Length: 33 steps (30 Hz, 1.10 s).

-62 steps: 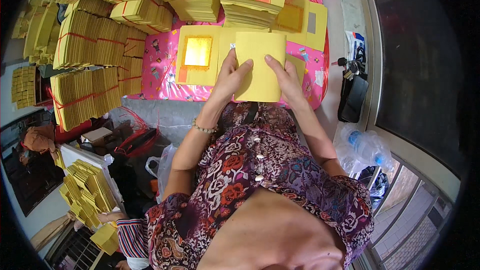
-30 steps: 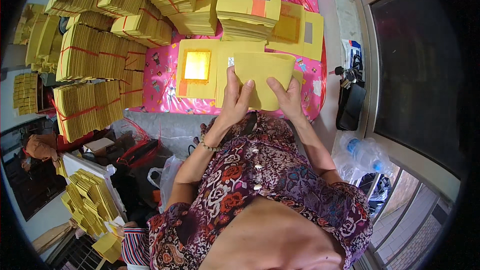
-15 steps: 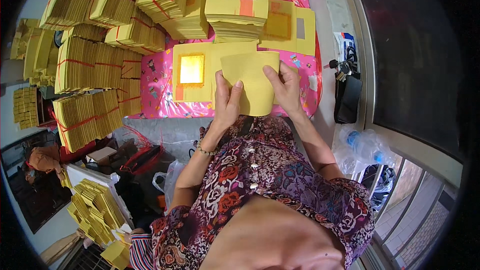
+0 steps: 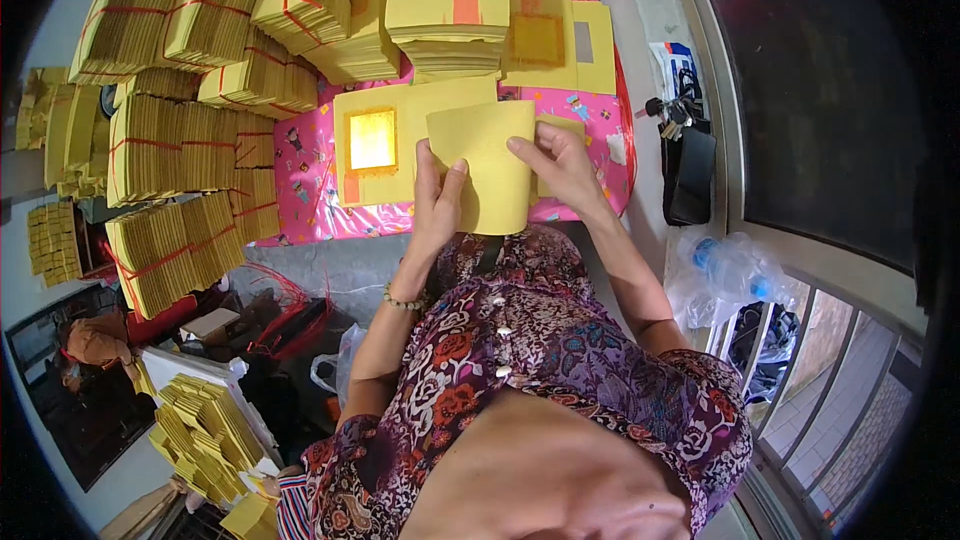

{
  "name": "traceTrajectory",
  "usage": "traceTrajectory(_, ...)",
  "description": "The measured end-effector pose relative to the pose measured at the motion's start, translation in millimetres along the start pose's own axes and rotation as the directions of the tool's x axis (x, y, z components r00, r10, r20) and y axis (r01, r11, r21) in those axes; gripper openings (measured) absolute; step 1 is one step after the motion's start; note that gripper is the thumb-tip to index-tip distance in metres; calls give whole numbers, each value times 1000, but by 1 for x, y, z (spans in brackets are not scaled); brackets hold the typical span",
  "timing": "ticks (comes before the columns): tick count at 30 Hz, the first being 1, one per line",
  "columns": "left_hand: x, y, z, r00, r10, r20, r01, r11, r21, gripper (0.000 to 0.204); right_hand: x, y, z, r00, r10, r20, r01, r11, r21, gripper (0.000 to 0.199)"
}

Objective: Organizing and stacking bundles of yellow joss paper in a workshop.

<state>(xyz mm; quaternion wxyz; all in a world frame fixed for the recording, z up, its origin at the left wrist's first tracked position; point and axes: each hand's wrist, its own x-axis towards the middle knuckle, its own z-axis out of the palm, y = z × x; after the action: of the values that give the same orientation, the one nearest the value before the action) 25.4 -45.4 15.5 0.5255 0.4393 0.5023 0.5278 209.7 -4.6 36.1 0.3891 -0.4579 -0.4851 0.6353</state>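
Note:
In front of my chest I hold a yellow joss paper sheet (image 4: 488,175), bent over into a rounded fold along its right side. My left hand (image 4: 438,202) grips its left edge, the thumb lying on the face towards me. At the upper right edge my right hand (image 4: 562,168) pinches the paper between thumb and fingers. Beneath and beyond it, more yellow paper lies on the pink patterned table cover (image 4: 312,185). One sheet there bears a shiny gold foil square (image 4: 373,142), just left of my left hand.
Bundles of yellow paper (image 4: 150,150) tied with red string are piled at the left. A tall paper stack (image 4: 445,15) stands at the far middle. Keys (image 4: 680,112) and a black case (image 4: 690,180) lie on the right ledge, beside a window. Below hangs a clear plastic bag (image 4: 735,270).
The view has shifted slightly, moving the table and stacks leftward in the picture. Both hands keep their hold on the paper, and its lower part looks a little narrower and straighter.

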Motion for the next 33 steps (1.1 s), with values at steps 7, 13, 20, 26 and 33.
traceTrajectory(7, -2, 7, 6, 995, -76, 61, 74, 997, 31, 33, -9, 13, -6, 999, 37, -37, -37, 999, -1, 26)
traceTrajectory(13, -5, -9, 6, 988, -106, 113, 98, 992, 78, 35, -20, 27, -17, 983, 185, 1, -185, 981, -50, 29)
traceTrajectory(20, -4, -11, 10, 960, -242, 143, 250, 968, -37, 40, -29, 40, -23, 957, 281, 79, -275, 959, -72, 30)
traceTrajectory(26, -8, -27, 10, 936, -350, 45, 352, 931, -94, 48, -43, 57, -17, 955, 294, 46, -293, 956, -26, 29)
traceTrajectory(33, -10, -51, 11, 965, -262, 11, 263, 965, -18, 49, -58, 75, -17, 935, 355, -27, -356, 931, -84, 26)
